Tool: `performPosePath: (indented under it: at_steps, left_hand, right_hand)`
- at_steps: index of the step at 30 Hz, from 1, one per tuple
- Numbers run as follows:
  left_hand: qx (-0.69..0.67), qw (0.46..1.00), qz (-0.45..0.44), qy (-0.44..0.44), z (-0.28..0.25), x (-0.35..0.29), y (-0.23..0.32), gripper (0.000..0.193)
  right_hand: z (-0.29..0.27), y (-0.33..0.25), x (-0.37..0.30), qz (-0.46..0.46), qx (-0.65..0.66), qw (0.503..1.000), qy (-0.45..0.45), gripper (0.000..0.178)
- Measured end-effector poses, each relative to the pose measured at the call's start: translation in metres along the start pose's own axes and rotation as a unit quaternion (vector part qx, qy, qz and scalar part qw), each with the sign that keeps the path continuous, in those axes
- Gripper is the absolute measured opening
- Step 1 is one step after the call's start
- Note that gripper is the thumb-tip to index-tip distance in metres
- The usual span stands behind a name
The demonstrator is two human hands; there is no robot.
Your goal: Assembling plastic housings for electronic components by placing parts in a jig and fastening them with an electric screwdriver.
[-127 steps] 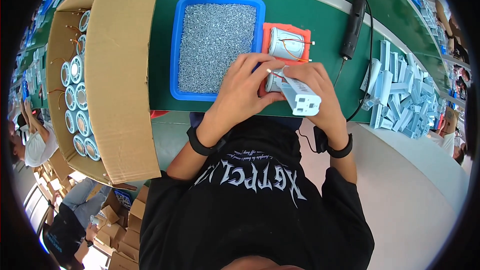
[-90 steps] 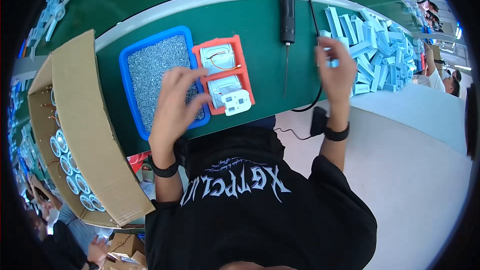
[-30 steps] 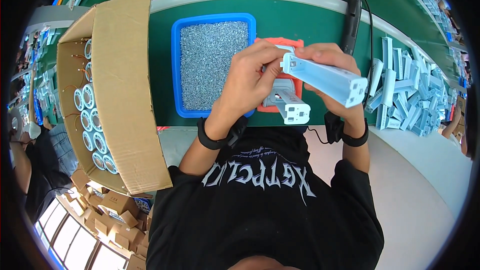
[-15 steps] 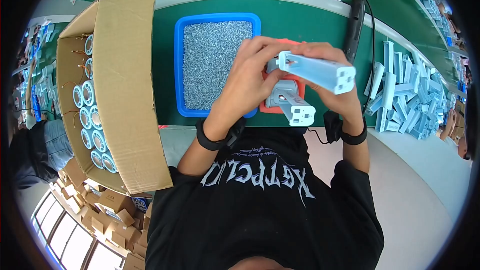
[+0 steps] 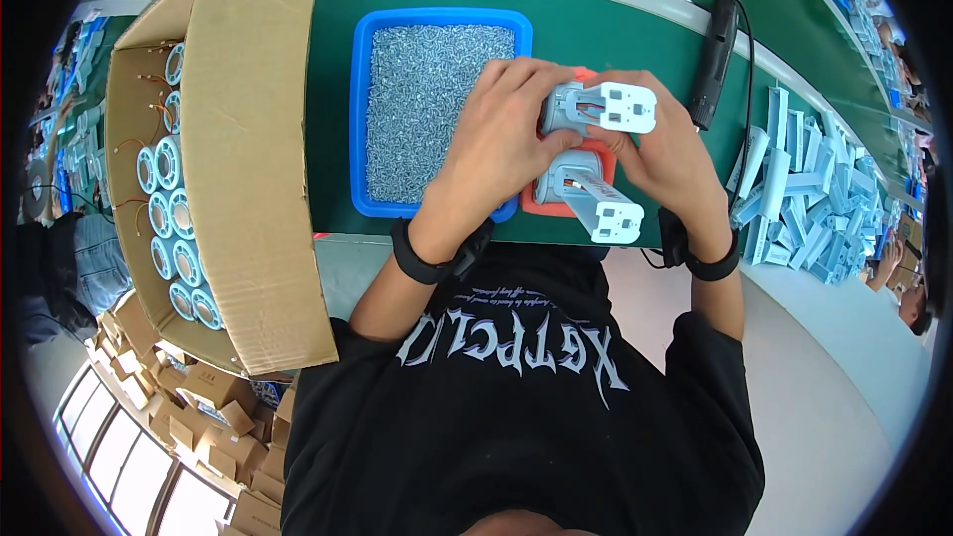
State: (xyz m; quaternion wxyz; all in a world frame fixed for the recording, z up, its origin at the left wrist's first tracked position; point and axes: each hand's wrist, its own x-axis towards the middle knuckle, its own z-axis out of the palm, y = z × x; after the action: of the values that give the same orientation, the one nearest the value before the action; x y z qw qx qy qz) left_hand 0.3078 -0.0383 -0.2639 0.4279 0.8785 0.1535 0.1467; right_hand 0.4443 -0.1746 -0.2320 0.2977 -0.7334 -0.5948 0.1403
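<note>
My left hand [image 5: 501, 129] curls around the rounded base of a pale-blue plastic housing [image 5: 627, 107], thumb on its near side. My right hand [image 5: 670, 154] wraps the far and right sides of the same piece, fingers closed on it. The housing points up, its white end plate with square holes facing me. It sits over the far part of a red fixture [image 5: 528, 201], mostly hidden under it. Close below my hands, a second pale-blue housing [image 5: 617, 222] stands in the fixture's near part, a wire showing inside its base.
A blue tray [image 5: 359, 119] of small metal screws lies left of my hands. Further left is a cardboard box [image 5: 253, 169] of round, wired parts [image 5: 187, 260]. A black corded electric screwdriver [image 5: 715, 65] and a heap of pale-blue plastic shells [image 5: 804, 189] are at right.
The far housing was tilted with its long side showing; now it stands more upright, seated against its base. Both hands have closed in lower around it. The view has shifted slightly.
</note>
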Motion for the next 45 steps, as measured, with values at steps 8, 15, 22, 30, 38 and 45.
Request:
performPosePath:
  at_steps: [8, 15, 22, 30, 38, 45]
  left_hand:
    - [-0.013, 1.000, 0.003, 0.017, 0.014, -0.007, -0.004, 0.055]
    - [-0.069, 0.992, -0.026, 0.105, 0.032, -0.014, -0.006, 0.060]
    - [-0.105, 0.991, -0.053, 0.057, 0.022, -0.012, -0.008, 0.057]
    - [-0.070, 0.993, -0.061, 0.073, 0.015, -0.006, 0.000, 0.041]
    - [-0.107, 0.991, -0.065, 0.056, 0.013, -0.006, 0.000, 0.051]
    - [-0.109, 0.993, -0.043, 0.010, 0.003, -0.001, 0.000, 0.049]
  right_hand:
    - [-0.005, -0.012, 0.011, 0.007, -0.038, 0.999, -0.028, 0.036]
    - [-0.004, -0.008, 0.015, 0.024, -0.093, 0.994, -0.047, 0.034]
    - [0.001, -0.014, 0.016, 0.023, -0.078, 0.996, -0.041, 0.029]
    - [0.004, -0.014, 0.013, 0.077, -0.009, 0.996, -0.047, 0.028]
    - [0.007, -0.013, 0.019, -0.014, -0.049, 0.999, -0.015, 0.032]
    - [0.009, 0.015, -0.009, 0.070, 0.083, 0.993, 0.054, 0.031]
